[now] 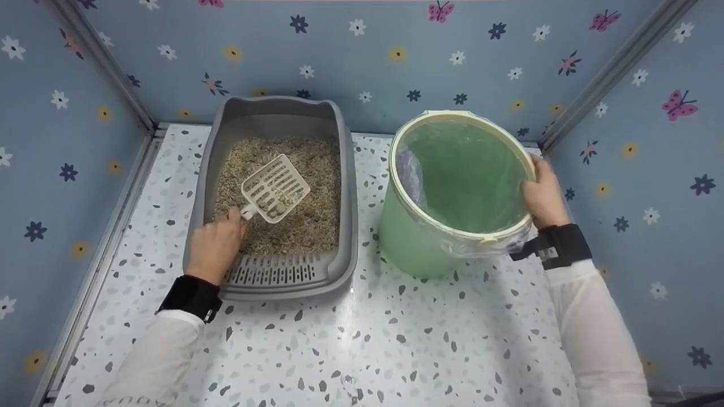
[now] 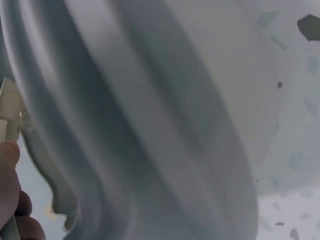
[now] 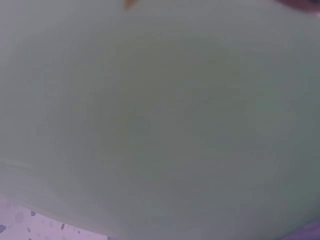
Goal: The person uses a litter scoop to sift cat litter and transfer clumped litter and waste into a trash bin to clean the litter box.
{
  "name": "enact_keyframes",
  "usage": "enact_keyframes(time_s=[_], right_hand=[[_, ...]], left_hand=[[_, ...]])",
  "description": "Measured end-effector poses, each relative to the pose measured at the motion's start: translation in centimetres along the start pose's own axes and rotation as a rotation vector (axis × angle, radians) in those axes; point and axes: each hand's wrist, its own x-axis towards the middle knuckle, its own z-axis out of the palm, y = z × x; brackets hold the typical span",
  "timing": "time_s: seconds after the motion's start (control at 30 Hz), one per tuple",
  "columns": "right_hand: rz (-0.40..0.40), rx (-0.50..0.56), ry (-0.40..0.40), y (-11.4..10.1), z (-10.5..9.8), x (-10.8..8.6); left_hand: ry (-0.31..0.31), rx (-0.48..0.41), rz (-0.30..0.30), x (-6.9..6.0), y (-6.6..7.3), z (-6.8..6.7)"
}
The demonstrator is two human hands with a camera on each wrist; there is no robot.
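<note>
In the head view my left hand (image 1: 218, 243) grips the handle of a white slotted litter scoop (image 1: 277, 183), held over the litter. Some litter and a few clumps lie on the scoop's slots. Below it is a grey litter box (image 1: 346, 186) holding tan granular litter (image 1: 300, 234). My right hand (image 1: 544, 195) grips the cream rim of a green trash can (image 1: 418, 254), thumb on the inside of the rim. A clear plastic bag (image 1: 410, 175) lines the can and folds over its rim. The left wrist view shows mostly the box's grey side; the right wrist view, the can's wall.
White speckled flooring (image 1: 350, 350) lies under the box and the can. Blue flowered panels (image 1: 373, 62) stand behind them and at both sides, joined by grey metal corner strips (image 1: 616, 65). A strip of floor separates the box from the can.
</note>
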Motion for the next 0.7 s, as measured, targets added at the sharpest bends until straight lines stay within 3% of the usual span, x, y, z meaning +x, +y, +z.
enact_keyframes(time_s=[0.13,0.23,0.33,0.57,0.7], right_hand=[[-0.014,0.0,0.001,0.0,0.0,0.1],[-0.015,0.005,0.007,0.0,0.0,0.1],[-0.014,0.006,0.009,-0.1,0.0,0.1],[-0.004,0.004,0.007,0.0,0.0,0.0],[-0.007,0.0,0.006,0.1,0.0,0.1]], left_hand=[[0.058,0.033,0.03,0.1,0.2,-0.1],[0.018,0.013,0.004,0.3,0.5,-0.5],[-0.093,-0.07,-0.065,0.5,1.0,-1.2],[-0.431,-0.317,-0.232,1.3,2.0,-2.9],[-0.555,-0.438,-0.277,1.7,2.0,-3.3]])
